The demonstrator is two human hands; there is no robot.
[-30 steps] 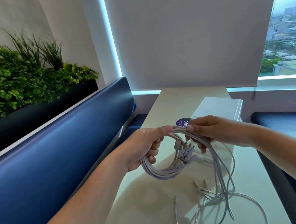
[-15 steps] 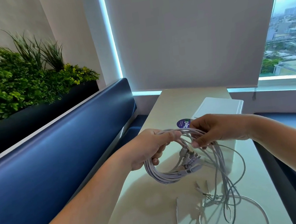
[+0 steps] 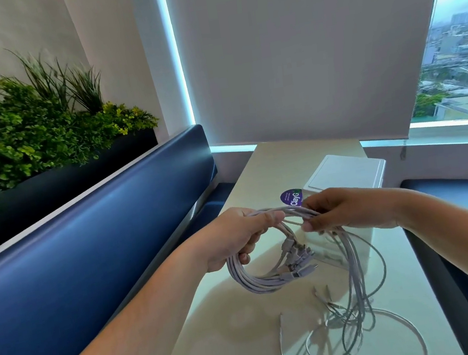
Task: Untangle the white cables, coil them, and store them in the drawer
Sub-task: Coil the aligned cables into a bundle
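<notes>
A: Head view, biggest thing first: anything stored yet on the worktop (image 3: 259, 173)?

B: Nothing visibly. White drawer box (image 3: 345, 172) at the far end, front mostly hidden behind the hands; cannot tell whether open or closed.

A: And the white cables (image 3: 262, 284)?

B: Split in two. Loose tangle (image 3: 349, 320) sprawled on the worktop toward the near end, trailing up to the hands. Coil (image 3: 236, 270) of several loops held above the worktop, in front of the box.

A: Grip?

B: Left hand (image 3: 236, 238) clamped on the top of the coil, fingers curled through the loops. Right hand (image 3: 351, 211) just beside it, thumb and fingers pinched together on the strands, probably laying on another loop.

A: Smaller bits?

B: Cluster of plugs (image 3: 296, 262) hanging inside the coil; a few free ends lying among the tangle.

A: Verdict?

B: Coiling well begun, not finished. Left to do: wind in the trailing lengths, then stow the bundle in the drawer.
</notes>
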